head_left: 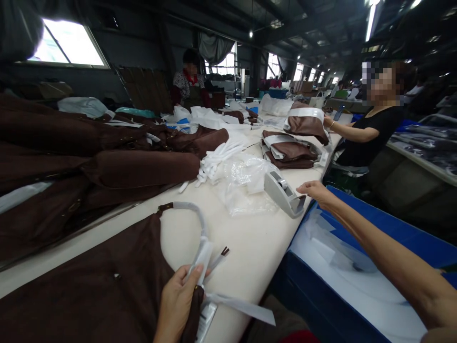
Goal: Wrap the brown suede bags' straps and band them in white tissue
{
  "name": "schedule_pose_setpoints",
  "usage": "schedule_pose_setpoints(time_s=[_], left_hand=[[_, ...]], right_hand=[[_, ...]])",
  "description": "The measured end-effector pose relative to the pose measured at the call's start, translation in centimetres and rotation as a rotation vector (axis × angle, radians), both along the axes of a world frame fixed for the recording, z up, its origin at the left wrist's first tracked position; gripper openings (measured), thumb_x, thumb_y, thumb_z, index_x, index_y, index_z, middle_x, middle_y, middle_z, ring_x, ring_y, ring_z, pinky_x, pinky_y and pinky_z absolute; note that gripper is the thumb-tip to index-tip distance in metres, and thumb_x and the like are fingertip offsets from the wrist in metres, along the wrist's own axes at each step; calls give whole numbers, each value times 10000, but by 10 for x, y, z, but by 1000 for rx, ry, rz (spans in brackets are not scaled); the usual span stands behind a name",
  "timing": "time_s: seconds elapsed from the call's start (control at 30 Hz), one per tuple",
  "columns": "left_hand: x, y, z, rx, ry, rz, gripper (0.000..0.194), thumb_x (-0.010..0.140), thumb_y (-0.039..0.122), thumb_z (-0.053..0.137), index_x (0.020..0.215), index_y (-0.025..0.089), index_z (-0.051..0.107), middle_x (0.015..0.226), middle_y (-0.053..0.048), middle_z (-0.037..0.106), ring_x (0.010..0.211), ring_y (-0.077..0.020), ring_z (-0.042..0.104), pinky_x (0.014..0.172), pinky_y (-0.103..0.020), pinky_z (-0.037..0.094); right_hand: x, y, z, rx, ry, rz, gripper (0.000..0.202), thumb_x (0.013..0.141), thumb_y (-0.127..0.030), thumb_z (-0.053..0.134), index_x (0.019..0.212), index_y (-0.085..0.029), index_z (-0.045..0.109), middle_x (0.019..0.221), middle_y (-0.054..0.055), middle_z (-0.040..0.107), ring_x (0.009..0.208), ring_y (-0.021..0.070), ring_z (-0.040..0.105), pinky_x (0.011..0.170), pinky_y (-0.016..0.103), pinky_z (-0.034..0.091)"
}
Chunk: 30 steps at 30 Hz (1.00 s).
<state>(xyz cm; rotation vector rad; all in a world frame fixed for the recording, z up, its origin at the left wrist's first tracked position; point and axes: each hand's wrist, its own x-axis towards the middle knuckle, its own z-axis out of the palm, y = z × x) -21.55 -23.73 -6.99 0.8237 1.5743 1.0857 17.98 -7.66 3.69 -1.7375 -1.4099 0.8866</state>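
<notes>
A dark brown bag [89,271] lies flat at the front left. Its handle [200,219] curves over the table, wrapped in white covering. My left hand [180,297] pinches that wrapped handle near its lower end, thumb on top. White strips and two brown strap tips [225,250] stick out beside my fingers. Over at the table's right edge stands a grey tape dispenser [282,193]. My right hand [316,190] reaches to its cutting end, fingers pinched together at what looks like the tape's end; the tape itself is hard to make out.
Brown bags [143,169] are heaped on the left. White rolled strips [223,157] and clear plastic [246,181] lie mid-table. A blue bin [307,286] holding white sheets stands at the right. One co-worker [371,128] handles a wrapped brown bag [307,121]; another person [191,83] is farther back.
</notes>
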Motion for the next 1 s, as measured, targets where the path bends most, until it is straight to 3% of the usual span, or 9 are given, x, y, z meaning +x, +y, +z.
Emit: schedule_pose_setpoints(time_s=[0.13, 0.3, 0.43, 0.5, 0.57, 0.67, 0.87, 1.0], left_hand=[[2, -1, 6, -4, -6, 3, 550, 631, 670, 754, 802, 154, 669, 531, 24, 609, 431, -123, 490, 435, -214, 384], [3, 0, 7, -30, -61, 23, 490, 643, 615, 768, 787, 162, 646, 551, 23, 622, 411, -113, 475, 395, -207, 367], [5, -2, 10, -17, -103, 76, 430, 637, 528, 784, 788, 154, 634, 719, -13, 716, 405, -82, 465, 404, -213, 421], [7, -4, 12, 2, -141, 95, 415, 637, 511, 777, 783, 153, 626, 715, -17, 717, 397, -78, 462, 394, -210, 419], [8, -5, 11, 33, -197, 95, 418, 628, 508, 779, 771, 151, 615, 689, -19, 708, 397, -84, 471, 390, -213, 423], [9, -6, 8, 62, -237, 102, 418, 631, 504, 783, 757, 151, 598, 667, -20, 699, 390, -85, 474, 382, -213, 420], [13, -11, 6, 85, -237, 124, 410, 662, 516, 772, 747, 165, 577, 653, -6, 680, 378, -85, 474, 381, -217, 422], [12, -13, 3, 114, -241, 123, 433, 665, 544, 780, 754, 174, 573, 622, 18, 648, 393, -93, 486, 385, -221, 434]], right_hand=[[15, -23, -5, 31, 78, -44, 378, 547, -540, 770, 615, -197, 626, 609, 16, 612, 619, 155, 533, 633, 298, 440], [21, -42, -38, -63, 152, -87, 406, 547, -561, 762, 630, -205, 584, 616, 54, 647, 554, 167, 574, 514, 293, 457], [26, -47, -65, -60, 142, -111, 420, 541, -574, 771, 594, -225, 544, 495, 7, 552, 431, 130, 471, 418, 273, 385], [28, -55, -75, -68, 125, -107, 438, 544, -584, 782, 532, -241, 510, 447, 10, 501, 390, 121, 410, 378, 276, 317], [21, -66, -81, -97, 131, -63, 424, 593, -569, 790, 511, -251, 522, 463, 45, 511, 412, 134, 427, 393, 299, 327], [-15, -82, -78, -145, 240, 124, 362, 668, -539, 775, 609, -231, 594, 521, 31, 534, 478, 152, 457, 458, 309, 383], [-158, -102, -57, -179, 528, 618, 337, 814, -521, 703, 732, -212, 596, 556, -18, 545, 543, 134, 466, 569, 283, 395], [-223, -100, -69, -205, 600, 742, 374, 811, -538, 714, 711, -201, 586, 548, -31, 546, 534, 114, 453, 568, 268, 380]])
